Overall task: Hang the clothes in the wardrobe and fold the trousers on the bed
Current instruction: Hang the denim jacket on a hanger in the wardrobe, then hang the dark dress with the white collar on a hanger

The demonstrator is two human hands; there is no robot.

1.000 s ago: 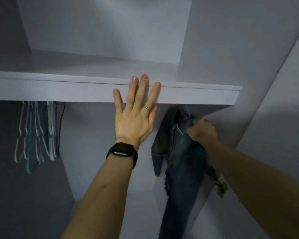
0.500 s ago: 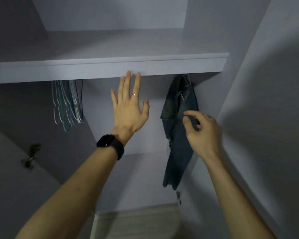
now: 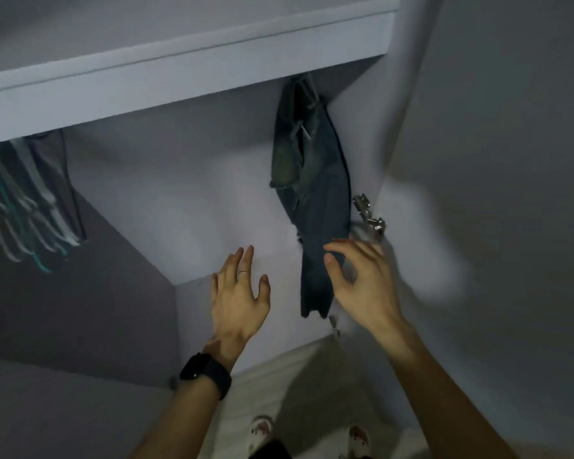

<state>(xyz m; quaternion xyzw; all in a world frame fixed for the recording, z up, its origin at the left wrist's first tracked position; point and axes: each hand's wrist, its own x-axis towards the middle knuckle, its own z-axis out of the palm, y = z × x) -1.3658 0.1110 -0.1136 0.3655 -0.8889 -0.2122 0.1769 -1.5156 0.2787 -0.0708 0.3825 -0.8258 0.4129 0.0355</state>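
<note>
A dark blue denim garment [image 3: 315,180] hangs under the wardrobe shelf [image 3: 186,74] at the right side of the compartment. My right hand [image 3: 362,283] is in front of its lower part, fingers loosely curled, holding nothing. My left hand [image 3: 239,293], with a ring and a black watch on the wrist, is spread in the air left of the garment, touching nothing.
Several empty hangers [image 3: 20,207] in white and teal hang at the far left beside a dark garment. A metal door hinge [image 3: 370,217] sits on the right wall next to the denim. The floor and my feet [image 3: 262,429] show below.
My left hand has come down off the shelf edge. My right hand let go of the denim garment and dropped lower. The view has tilted down toward the floor.
</note>
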